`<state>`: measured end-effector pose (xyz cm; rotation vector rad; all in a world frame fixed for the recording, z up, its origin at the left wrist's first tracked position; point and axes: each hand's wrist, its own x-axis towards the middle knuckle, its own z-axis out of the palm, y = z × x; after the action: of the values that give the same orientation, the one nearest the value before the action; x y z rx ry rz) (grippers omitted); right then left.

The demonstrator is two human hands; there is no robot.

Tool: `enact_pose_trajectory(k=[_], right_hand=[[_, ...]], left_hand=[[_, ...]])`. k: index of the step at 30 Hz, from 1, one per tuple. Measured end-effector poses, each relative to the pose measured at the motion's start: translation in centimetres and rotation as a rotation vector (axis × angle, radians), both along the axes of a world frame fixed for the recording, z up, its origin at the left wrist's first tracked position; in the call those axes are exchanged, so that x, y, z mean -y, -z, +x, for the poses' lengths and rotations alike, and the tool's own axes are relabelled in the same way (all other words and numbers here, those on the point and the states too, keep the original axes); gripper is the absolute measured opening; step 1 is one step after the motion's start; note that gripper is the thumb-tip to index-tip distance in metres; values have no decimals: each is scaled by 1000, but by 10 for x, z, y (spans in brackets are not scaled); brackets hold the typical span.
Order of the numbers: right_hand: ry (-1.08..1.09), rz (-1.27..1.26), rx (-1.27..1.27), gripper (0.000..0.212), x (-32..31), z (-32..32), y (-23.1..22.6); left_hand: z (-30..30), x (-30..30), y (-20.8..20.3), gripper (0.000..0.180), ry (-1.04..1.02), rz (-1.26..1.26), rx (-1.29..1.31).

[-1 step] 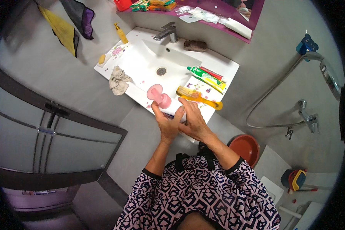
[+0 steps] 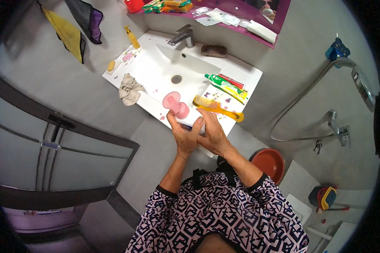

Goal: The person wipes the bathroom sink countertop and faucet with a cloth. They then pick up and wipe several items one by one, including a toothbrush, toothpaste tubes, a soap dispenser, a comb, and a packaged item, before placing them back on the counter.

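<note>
Between my two hands is a white pump bottle (image 2: 192,119) with a pink pump head and collar, tilted so that the head points away from me over the front edge of the washbasin (image 2: 150,101). My left hand (image 2: 185,138) is closed round its near left side, thumb along the body. My right hand (image 2: 216,137) wraps its right side, fingers over the top. Most of the bottle's lower part is hidden by the hands. Closest to my right hand lies a yellow comb (image 2: 223,110) on the basin's right ledge. A crumpled grey-beige cloth (image 2: 131,90) hangs over the front left edge.
Toothpaste tubes (image 2: 227,87) lie beyond the comb. Around the basin are a faucet (image 2: 182,37), a brown brush-like block (image 2: 213,51), a yellow pump bottle (image 2: 132,39) and a soap bar (image 2: 111,65). A red-brown tub (image 2: 269,164) stands on the floor at right, below a shower hose (image 2: 278,122).
</note>
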<state>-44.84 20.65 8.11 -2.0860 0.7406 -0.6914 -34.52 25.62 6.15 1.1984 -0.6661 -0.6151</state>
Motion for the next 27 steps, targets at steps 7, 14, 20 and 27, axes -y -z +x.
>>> enact_pose_trajectory(k=[7, 14, 20, 27], right_hand=[[45, 58, 72, 62, 26, -6, -33], [392, -132, 79, 58, 111, -41, -21], [539, -167, 42, 53, 185, -85, 32], [560, -154, -59, 57, 200, -81, 44]], left_hand=[[3, 11, -17, 87, 49, 1, 297], [7, -46, 13, 93, 74, 487, 681], [-26, -75, 52, 101, 143, 679, 821], [-28, -84, 85, 82, 26, 634, 819]])
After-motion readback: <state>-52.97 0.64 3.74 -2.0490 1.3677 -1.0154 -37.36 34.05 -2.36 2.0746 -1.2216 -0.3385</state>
